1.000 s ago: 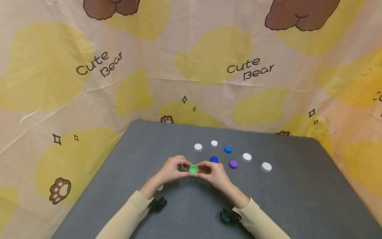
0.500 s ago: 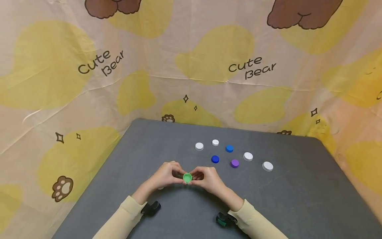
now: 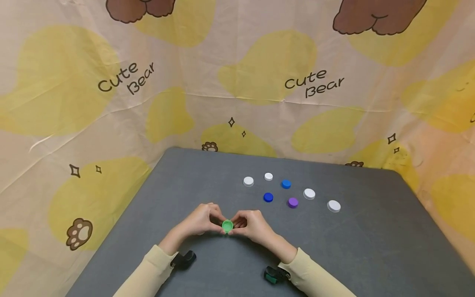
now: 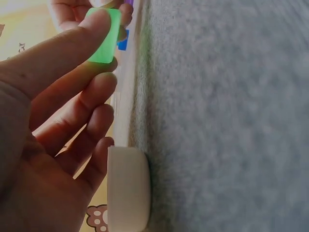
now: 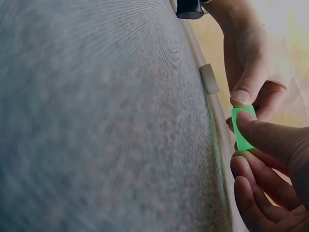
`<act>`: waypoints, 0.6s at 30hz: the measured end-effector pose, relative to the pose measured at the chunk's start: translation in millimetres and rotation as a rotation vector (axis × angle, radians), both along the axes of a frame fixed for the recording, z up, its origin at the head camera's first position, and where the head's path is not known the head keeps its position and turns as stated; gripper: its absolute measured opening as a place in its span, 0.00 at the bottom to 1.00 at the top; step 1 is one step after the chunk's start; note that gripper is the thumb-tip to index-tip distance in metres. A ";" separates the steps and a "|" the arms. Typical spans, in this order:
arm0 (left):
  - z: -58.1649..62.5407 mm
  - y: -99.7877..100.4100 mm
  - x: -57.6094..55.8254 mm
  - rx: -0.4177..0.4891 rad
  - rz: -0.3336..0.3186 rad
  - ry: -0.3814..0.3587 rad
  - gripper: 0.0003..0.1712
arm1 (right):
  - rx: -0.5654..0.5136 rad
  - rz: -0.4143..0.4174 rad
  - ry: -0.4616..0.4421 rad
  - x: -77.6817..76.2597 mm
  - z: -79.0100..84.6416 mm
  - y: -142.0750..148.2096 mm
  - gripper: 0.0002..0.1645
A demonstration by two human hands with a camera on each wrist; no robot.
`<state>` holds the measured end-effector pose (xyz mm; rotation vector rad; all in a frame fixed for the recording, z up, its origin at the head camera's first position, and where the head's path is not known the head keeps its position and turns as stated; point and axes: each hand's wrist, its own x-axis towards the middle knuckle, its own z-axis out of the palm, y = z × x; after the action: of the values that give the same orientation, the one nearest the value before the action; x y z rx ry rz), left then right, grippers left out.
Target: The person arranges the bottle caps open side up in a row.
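Note:
Between my two hands is a small green bottle cap (image 3: pixel 227 226), its hollow side facing the head camera. My left hand (image 3: pixel 200 220) pinches it from the left with thumb and forefinger. From the right, the thumb and fingers of my right hand (image 3: pixel 257 227) pinch the same cap. The left wrist view shows the cap (image 4: pixel 107 41) just above the table surface, with the thumb across it. A white cap (image 4: pixel 128 188) lies by the little finger of the left hand; in the head view that hand hides it.
Farther back on the grey table (image 3: pixel 371 247) lie a purple cap (image 3: pixel 292 202), a dark blue cap (image 3: pixel 268 197), a lighter blue cap (image 3: pixel 286 184) and several white caps, the rightmost white cap (image 3: pixel 334 206) among them. A patterned cloth (image 3: pixel 237 82) hangs behind the table.
Both hands have moved left and toward me with the green cap between them. The dark blue cap has come into full view, while the white cap by the left wrist has become covered.

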<state>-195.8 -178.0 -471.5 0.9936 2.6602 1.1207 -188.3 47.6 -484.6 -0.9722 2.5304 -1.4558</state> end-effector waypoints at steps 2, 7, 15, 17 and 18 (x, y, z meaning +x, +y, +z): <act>-0.4 -1.4 -0.3 -0.006 -0.003 -0.003 0.14 | 0.011 0.006 0.003 -0.1 -0.6 -0.9 0.12; -1.0 -5.7 0.0 -0.026 -0.016 0.000 0.14 | 0.028 0.015 -0.004 0.9 -1.5 -4.7 0.11; -3.2 -14.1 0.2 -0.034 -0.034 -0.027 0.14 | 0.048 0.047 0.007 2.9 -1.4 -10.9 0.12; -3.3 -15.6 0.5 -0.025 -0.040 -0.041 0.14 | 0.056 0.051 0.014 3.1 -1.1 -11.9 0.12; -3.2 -16.1 0.7 -0.021 -0.042 -0.046 0.14 | 0.060 0.052 0.015 3.2 -0.9 -12.3 0.12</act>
<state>-195.1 -194.1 -474.7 1.0028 2.5979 1.0910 -185.1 35.3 -485.5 -1.0351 2.5238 -1.3561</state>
